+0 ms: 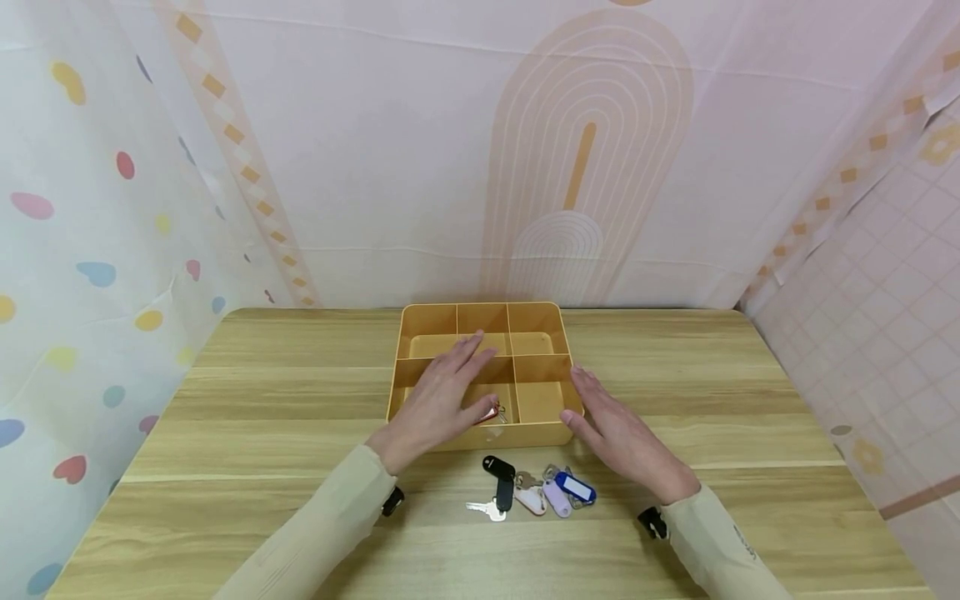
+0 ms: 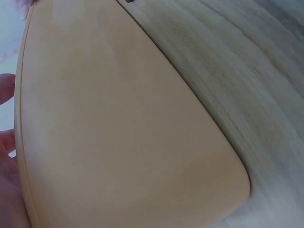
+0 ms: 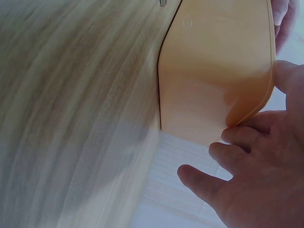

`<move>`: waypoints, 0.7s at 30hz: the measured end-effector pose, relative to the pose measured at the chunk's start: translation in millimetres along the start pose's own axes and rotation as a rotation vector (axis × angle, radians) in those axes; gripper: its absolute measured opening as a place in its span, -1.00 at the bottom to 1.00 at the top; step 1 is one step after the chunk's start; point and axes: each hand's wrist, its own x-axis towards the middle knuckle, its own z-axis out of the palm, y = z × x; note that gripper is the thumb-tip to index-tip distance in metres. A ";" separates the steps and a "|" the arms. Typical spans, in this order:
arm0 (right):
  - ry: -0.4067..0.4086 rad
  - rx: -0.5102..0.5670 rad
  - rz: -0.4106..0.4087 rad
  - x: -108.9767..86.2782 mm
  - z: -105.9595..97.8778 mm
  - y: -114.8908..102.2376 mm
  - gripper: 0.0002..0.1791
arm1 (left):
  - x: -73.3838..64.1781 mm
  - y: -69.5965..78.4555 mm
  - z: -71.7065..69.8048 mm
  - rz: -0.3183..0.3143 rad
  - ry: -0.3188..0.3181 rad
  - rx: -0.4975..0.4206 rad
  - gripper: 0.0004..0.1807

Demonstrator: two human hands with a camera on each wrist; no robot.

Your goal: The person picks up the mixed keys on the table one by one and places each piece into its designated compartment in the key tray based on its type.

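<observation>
A yellow-orange divided box (image 1: 525, 436) stands on the table, its outer wall (image 2: 118, 118) filling much of the left wrist view. Over its front-left part reaches my left hand (image 1: 438, 396), fingers extended, hiding some compartments. Near that thumb, a white tag with a red edge (image 1: 490, 412) and a ring shows in the front middle compartment, partly hidden. At the box's front right corner is my right hand (image 1: 626, 437). In the right wrist view its fingers (image 3: 242, 137) are spread, some right at the box rim, and the hand holds nothing.
In front of the box lie keys with tags: black tags (image 1: 505, 493), a silver key (image 1: 489, 509), a white tag (image 1: 532, 500), a lilac tag (image 1: 557, 498) and a blue tag (image 1: 576, 488). A patterned curtain (image 1: 390, 167) hangs behind the wooden table (image 1: 315, 375).
</observation>
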 end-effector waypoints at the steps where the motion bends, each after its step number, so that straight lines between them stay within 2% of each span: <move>1: 0.001 0.000 0.000 0.0 0.2 -0.1 -0.14 | -1.5 -0.1 -0.6 -0.009 -0.010 0.005 -0.23; 6: 0.003 0.000 -0.003 0.2 0.5 -0.5 -0.14 | -9.2 1.1 -4.3 -0.030 -0.043 0.021 -0.16; 13: 0.000 0.006 -0.004 -0.3 0.2 -0.7 -0.14 | -23.9 7.3 -10.4 -0.024 -0.059 0.000 -0.20; 17: -0.001 0.005 -0.003 -0.7 -0.2 -0.8 -0.14 | -32.1 12.4 -12.6 0.016 -0.049 0.008 -0.20; 21: 0.003 0.004 -0.005 -0.5 -0.6 -0.8 -0.14 | -38.2 17.5 -13.3 0.088 -0.020 0.011 -0.20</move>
